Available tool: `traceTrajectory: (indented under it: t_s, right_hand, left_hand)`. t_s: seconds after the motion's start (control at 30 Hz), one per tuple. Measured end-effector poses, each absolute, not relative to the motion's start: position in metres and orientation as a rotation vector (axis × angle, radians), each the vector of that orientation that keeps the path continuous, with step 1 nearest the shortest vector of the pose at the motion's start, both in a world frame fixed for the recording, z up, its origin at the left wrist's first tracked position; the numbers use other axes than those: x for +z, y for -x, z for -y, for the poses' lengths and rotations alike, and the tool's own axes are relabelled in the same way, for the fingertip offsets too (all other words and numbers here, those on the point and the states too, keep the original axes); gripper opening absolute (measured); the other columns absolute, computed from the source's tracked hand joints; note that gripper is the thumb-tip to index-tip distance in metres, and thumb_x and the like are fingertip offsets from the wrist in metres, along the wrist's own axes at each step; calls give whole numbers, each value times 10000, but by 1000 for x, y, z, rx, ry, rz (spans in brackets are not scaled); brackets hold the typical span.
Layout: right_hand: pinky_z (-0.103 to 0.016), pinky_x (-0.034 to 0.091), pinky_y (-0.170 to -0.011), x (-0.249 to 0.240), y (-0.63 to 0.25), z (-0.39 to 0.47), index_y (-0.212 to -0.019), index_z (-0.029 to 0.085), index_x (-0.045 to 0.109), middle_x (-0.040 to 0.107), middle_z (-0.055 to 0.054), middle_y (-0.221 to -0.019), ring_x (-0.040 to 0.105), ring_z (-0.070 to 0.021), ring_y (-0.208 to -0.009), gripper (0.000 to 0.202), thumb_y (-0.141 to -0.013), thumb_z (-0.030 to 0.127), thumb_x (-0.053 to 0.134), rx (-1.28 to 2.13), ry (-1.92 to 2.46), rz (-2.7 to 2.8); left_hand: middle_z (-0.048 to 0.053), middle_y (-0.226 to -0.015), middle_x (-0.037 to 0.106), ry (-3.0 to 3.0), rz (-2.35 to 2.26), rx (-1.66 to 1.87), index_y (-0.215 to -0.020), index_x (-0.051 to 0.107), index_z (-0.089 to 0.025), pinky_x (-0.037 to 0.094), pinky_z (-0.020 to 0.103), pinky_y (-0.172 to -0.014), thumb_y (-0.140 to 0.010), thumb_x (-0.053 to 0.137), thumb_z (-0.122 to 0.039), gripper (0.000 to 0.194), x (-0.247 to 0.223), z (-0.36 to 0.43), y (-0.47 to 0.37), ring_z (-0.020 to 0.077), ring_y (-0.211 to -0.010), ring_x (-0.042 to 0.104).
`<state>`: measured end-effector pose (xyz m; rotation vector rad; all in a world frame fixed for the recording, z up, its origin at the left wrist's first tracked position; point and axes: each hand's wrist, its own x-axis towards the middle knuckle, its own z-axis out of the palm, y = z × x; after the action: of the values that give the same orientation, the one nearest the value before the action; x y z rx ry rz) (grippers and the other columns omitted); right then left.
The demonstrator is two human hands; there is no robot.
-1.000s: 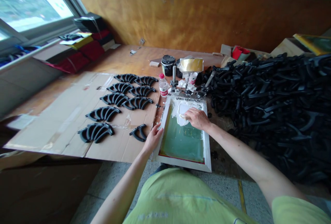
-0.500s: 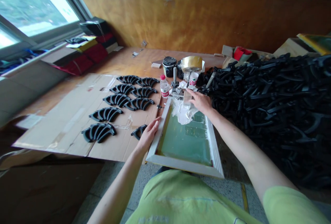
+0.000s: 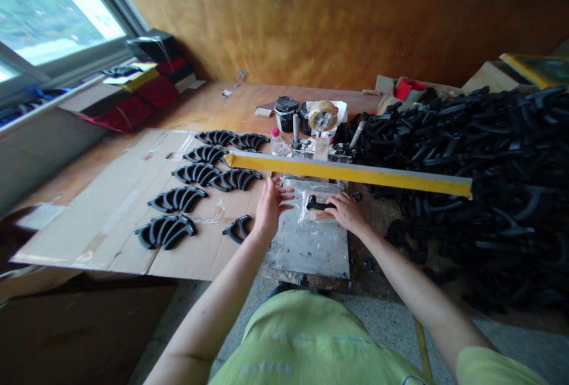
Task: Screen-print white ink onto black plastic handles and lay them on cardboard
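Note:
A black curved plastic handle (image 3: pixel 316 202) lies on a small tape-covered block on the grey metal base plate (image 3: pixel 306 249). My right hand (image 3: pixel 347 212) pinches the right end of this handle. To the left of the block, my left hand (image 3: pixel 272 204) holds nothing; its fingers are apart and point toward the handle. Above both hands the screen-printing frame (image 3: pixel 351 173) is tilted up, so only its yellow front edge shows. Its mesh is hidden from this angle. Behind it stands a clamp with upright grey bars (image 3: pixel 296 129).
Several rows of black handles (image 3: pixel 178 199) lie on the cardboard sheet (image 3: pixel 106 195) at left. A large heap of black handles (image 3: pixel 444 136) fills the right side. Behind the frame are a plastic bottle (image 3: pixel 278 143), a paint tub (image 3: pixel 287 114) and a tape roll (image 3: pixel 323 117).
The frame has swung up from lying flat over the base plate. My right hand has come down from the squeegee to the handle. My left hand has let go of the frame's side.

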<state>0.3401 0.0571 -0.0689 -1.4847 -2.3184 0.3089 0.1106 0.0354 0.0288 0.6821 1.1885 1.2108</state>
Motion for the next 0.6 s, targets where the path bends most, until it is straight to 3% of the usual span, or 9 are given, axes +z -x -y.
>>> traceTrajectory:
  t_s: [0.1, 0.23, 0.3, 0.37, 0.47, 0.6]
  right_hand:
    - [-356, 426, -881, -52, -307, -28, -953, 207, 668, 628, -72, -918, 543, -222, -961, 130, -880, 289, 598, 240, 1421, 2373]
    - [-298, 428, -860, -48, -297, 5, -1121, 267, 641, 640, -37, -971, 553, -179, -947, 235, -922, 223, 523, 346, 1134, 2521]
    - [-291, 436, -846, -57, -330, 7, -1144, 263, 641, 649, -40, -999, 558, -177, -956, 307, -908, 131, 495, 325, 1312, 2458]
    - [-321, 439, -840, -69, -385, 4, -1038, 226, 684, 650, -73, -1016, 550, -208, -996, 350, -845, 23, 474, 215, 1668, 2354]
    - [-404, 421, -872, -88, -471, -1, -923, 195, 705, 645, -139, -1070, 523, -278, -1093, 286, -817, 43, 488, 174, 2045, 2439]
    - [-462, 305, -1023, -105, -525, 0, -1011, 193, 689, 624, -154, -1210, 448, -278, -1254, 304, -836, 75, 470, 256, 2054, 2667]
  left_hand:
    - [132, -1003, 707, -550, -1146, 863, -1146, 560, -153, 512, 263, -545, -797, 510, -671, 626, -16, 3, -129, 205, -790, 683]
    - [118, -826, 719, -465, -1253, 862, -898, 634, -126, 482, 233, -512, -792, 526, -645, 540, -59, 38, -110, 186, -713, 681]
    - [105, -727, 708, -427, -1414, 896, -785, 642, -118, 459, 225, -479, -809, 484, -625, 532, -77, 47, -72, 159, -606, 648]
    - [102, -634, 684, -375, -1653, 918, -668, 624, -124, 459, 240, -468, -836, 388, -612, 568, -97, 55, -24, 145, -511, 600]
    - [103, -555, 653, -334, -1970, 800, -587, 583, -161, 472, 287, -453, -840, 327, -547, 528, -126, 68, 40, 181, -473, 582]
    - [115, -483, 610, -529, -2098, 562, -596, 555, -203, 447, 333, -417, -818, 334, -576, 488, -148, 70, 70, 232, -434, 559]
